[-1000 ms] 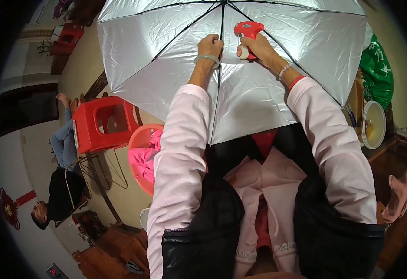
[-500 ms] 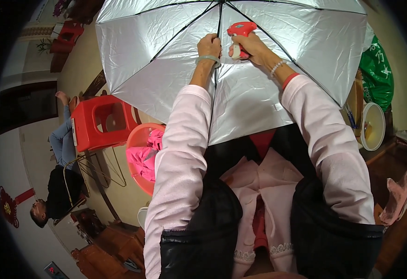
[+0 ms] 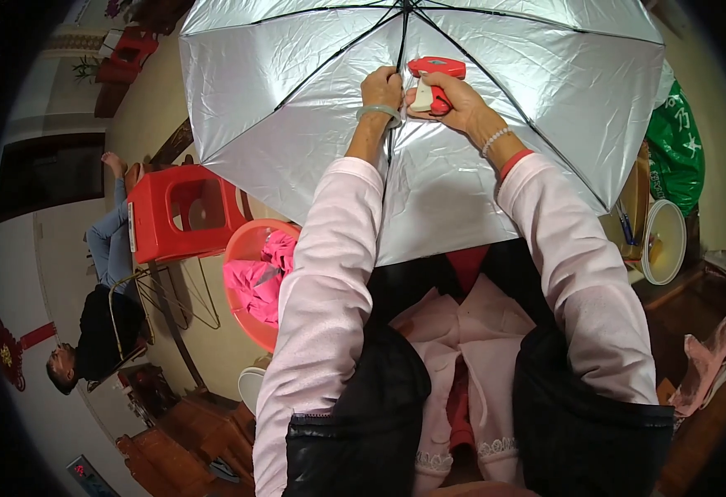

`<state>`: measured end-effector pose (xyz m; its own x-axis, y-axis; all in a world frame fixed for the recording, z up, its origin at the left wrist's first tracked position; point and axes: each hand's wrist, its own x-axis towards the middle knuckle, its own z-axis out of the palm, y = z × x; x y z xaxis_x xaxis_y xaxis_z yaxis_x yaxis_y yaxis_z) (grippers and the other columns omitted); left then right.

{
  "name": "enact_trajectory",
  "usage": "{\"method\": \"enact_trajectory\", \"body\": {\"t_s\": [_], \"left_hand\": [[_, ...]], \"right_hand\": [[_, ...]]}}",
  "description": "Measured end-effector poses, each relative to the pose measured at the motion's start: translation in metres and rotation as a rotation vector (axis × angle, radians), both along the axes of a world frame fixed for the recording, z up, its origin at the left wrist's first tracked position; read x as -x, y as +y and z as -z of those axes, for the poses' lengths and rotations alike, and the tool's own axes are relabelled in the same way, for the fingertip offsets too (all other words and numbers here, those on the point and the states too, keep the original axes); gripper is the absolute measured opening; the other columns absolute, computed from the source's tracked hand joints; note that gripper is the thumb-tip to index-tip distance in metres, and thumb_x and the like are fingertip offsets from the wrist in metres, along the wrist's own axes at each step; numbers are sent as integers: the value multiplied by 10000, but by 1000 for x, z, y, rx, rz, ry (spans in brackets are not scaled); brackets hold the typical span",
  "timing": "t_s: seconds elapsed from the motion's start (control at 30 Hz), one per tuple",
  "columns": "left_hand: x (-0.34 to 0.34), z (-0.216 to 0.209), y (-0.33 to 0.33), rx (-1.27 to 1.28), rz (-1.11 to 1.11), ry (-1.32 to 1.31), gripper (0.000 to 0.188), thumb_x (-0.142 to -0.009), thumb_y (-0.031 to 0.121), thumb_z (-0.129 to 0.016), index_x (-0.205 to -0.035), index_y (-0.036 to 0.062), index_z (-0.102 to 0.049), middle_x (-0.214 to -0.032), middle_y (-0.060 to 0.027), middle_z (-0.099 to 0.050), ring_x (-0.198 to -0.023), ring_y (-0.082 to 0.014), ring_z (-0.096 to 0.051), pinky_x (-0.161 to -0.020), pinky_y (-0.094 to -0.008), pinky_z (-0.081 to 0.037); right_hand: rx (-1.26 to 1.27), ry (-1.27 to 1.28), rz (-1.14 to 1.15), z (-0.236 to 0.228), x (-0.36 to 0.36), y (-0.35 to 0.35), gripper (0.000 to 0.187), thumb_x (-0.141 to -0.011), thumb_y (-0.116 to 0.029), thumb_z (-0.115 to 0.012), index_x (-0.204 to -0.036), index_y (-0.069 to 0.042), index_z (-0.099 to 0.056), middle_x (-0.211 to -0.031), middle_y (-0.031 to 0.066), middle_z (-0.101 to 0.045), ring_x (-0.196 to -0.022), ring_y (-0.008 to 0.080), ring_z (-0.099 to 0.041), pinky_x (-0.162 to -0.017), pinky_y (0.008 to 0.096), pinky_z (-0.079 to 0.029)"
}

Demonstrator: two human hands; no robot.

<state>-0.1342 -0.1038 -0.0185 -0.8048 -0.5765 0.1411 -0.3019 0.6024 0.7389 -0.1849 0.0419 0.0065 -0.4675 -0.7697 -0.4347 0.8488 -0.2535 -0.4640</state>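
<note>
An open umbrella (image 3: 454, 182) with a silver inner lining and dark ribs spreads in front of me, over my lap. My left hand (image 3: 380, 89) is closed on one rib and the fabric beside it, a bracelet on its wrist. Just to its right, my right hand (image 3: 458, 101) grips a red and white pistol-shaped hand tool (image 3: 436, 66). Its red head lies across the top and its pale handle is in my fingers. Whether the tool's tip touches the fabric, I cannot tell.
To the left are a red plastic stool (image 3: 152, 217) and an orange basin (image 3: 261, 335) holding pink cloth (image 3: 255, 286). A person (image 3: 108, 331) sits farther left. On the right stand a green plastic bag (image 3: 678, 157) and a white bucket (image 3: 663, 242).
My right hand has turned the tool, and its head now lies lower and flatter. The umbrella and my left hand sit slightly lower and farther right in view.
</note>
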Motion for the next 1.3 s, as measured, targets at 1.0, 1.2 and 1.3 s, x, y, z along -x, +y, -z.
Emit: {"method": "enact_trajectory", "body": {"t_s": [1.0, 1.2, 1.3], "left_hand": [[19, 20, 15, -10, 29, -17, 189, -612, 96, -573, -771, 22, -644, -765, -192, -613, -745, -315, -602, -690, -371, -483], [20, 16, 16, -24, -37, 105, 200, -681, 86, -463, -738, 3, -636, -760, -231, -595, -749, -362, -581, -711, -411, -460], [21, 20, 12, 14, -40, 115, 204, -684, 97, -465, -736, -1, -636, -769, -229, -596, -754, -365, -578, -720, -414, -457]], "right_hand": [[37, 89, -276, 36, 34, 10, 240, -811, -168, -556, -1006, -33, -518, -897, 103, -599, -843, 228, -589, -808, 404, -478], [-78, 142, -227, 31, 36, -3, 153, -827, -174, -543, -923, -55, -532, -714, 14, -578, -609, 120, -551, -594, 288, -490], [22, 179, -289, 45, 47, -4, 134, -830, -174, -544, -910, -67, -533, -667, -17, -551, -558, 90, -514, -525, 253, -451]]}}
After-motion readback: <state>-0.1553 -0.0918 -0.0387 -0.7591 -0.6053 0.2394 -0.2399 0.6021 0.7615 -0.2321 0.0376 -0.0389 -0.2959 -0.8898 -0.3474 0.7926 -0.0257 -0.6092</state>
